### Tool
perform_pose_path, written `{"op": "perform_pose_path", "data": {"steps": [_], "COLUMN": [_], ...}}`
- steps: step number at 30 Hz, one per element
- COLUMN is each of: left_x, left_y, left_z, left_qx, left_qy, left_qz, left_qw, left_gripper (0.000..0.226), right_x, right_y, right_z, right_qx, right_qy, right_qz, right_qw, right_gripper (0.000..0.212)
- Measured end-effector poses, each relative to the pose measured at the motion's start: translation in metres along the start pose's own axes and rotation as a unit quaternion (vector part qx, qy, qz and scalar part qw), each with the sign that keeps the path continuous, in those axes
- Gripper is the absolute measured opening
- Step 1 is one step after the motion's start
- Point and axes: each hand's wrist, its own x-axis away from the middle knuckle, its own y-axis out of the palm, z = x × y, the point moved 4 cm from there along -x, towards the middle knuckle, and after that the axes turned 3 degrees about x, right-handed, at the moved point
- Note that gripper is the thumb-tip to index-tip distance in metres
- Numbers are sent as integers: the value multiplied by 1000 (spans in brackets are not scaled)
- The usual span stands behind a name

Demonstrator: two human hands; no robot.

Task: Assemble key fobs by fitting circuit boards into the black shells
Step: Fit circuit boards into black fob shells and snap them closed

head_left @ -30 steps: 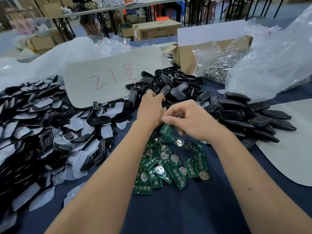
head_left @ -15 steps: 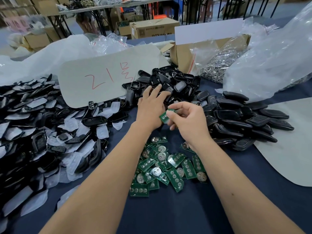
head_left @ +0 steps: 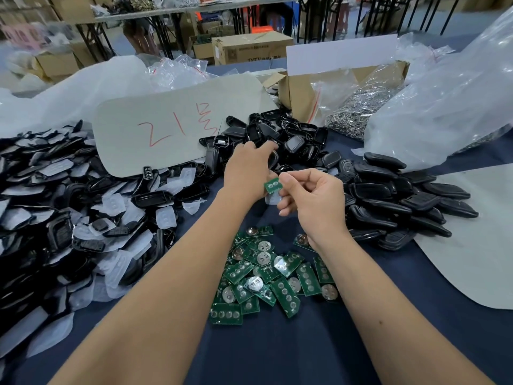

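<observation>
A: So, what is the right hand (head_left: 311, 202) doing?

B: Its thumb and first finger pinch one small green circuit board (head_left: 273, 186). The other fingers curl in loosely.

A: And the left hand (head_left: 247, 169)?

B: It reaches out flat over the pile of black shells (head_left: 280, 137). The fingers bend down onto one shell. I cannot tell if they really hold it or just touch it.

A: How are the arms?

B: Both bare arms stretch forward over the dark blue cloth (head_left: 277, 351). The hands come close together, and the held board sits right between them, just beside the left hand.

A: Where are the other boards?

B: A heap of green boards (head_left: 266, 273) lies on the cloth, nearer to the person than the shell pile, under the right wrist.

A: What else is by the shell pile?

B: A grey card with red writing (head_left: 172, 129) is beside it on the left. A cardboard box (head_left: 302, 90) with shiny metal rings (head_left: 358, 112) is behind it. More shells (head_left: 402, 198) lie to its right.
</observation>
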Motion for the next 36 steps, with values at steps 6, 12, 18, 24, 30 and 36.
{"op": "perform_pose_path", "data": {"steps": [6,12,18,24,30,36], "left_x": [2,11,58,100,114,116], "left_y": [-3,-24,-42,-46,-28,-21], "left_z": [-4,-9,-19,-33,-29,-30], "left_qx": [1,45,286,431,548,559], "left_qy": [-29,-67,-164,-261,-267,-285], "left_qz": [-33,23,103,120,136,129], "left_qw": [999,996,938,855,781,768], "left_gripper": [35,23,57,48,7,24], "right_x": [0,-2,-3,0,5,4], "right_y": [-5,-4,-4,2,10,12], "right_z": [1,1,0,0,-4,-6], "right_qx": [6,3,7,31,21,11], "right_qy": [-1,7,-6,-25,-61,-65], "right_qz": [32,31,34,14,-14,-30], "right_qw": [999,999,999,999,998,997], "right_gripper": [9,8,10,9,18,12]}}
